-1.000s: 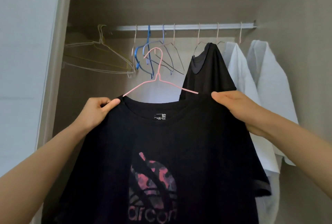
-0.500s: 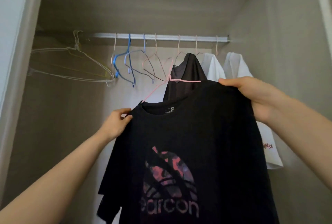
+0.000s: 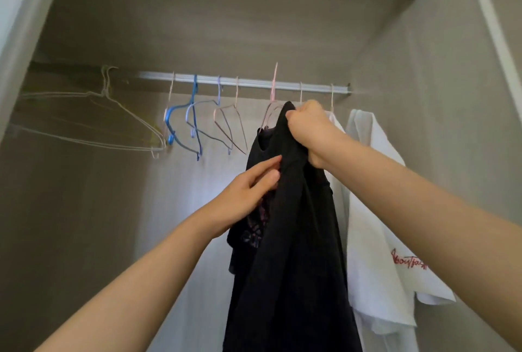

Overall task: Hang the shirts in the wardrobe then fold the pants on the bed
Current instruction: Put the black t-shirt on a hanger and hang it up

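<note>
The black shirt (image 3: pixel 293 238) is held up on a pink hanger (image 3: pixel 273 88) whose hook is seen across the wardrobe rail (image 3: pixel 248 83), just left of the hung white shirts (image 3: pixel 375 210) and right of the empty hangers (image 3: pixel 195 125). Its bunched top is gripped tight in the right hand (image 3: pixel 308 131), fingers curled fully round the fabric just below the rail. The left hand (image 3: pixel 248 196) is laid on the shirt's front lower down, fingers nearly straight, nothing clasped.

The right hand (image 3: pixel 308 134) held the shirt (image 3: pixel 293 238) just under the rail (image 3: pixel 243 82), and the left hand (image 3: pixel 248 196) lay against it, lower and leftward. Empty hangers (image 3: pixel 195 125) hung left of both hands, other shirts (image 3: pixel 375 210) right of them.
</note>
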Demonstrator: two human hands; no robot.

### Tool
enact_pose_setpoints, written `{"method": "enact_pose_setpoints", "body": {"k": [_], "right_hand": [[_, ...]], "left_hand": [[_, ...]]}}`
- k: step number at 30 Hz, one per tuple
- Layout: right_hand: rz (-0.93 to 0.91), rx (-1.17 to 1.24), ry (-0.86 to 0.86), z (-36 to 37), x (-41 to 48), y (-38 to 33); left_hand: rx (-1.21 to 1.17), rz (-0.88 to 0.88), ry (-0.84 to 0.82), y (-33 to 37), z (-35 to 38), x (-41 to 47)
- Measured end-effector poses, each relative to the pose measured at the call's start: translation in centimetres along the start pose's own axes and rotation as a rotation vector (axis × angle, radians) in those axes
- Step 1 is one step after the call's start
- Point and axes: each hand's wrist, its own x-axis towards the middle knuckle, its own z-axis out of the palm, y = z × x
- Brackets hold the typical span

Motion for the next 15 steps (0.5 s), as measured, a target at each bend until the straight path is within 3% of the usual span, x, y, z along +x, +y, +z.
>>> {"method": "enact_pose_setpoints", "body": {"k": [6,11,15], "right_hand": [[-0.111,-0.293,0.034,5.3,6.0,0.1],[-0.148,-0.428,0.090,8.1,10.6,1.3],[-0.126,-0.472,0.112,9.2,13.1,2.0]], "left_hand": [[-0.012,0.016,0.018,-0.8,-2.2,1.8],[0.346,-0.062,0.279,-3.0,-3.8,3.8],[0.425,-0.098,0.400,-5.0,-5.2,5.1]]}}
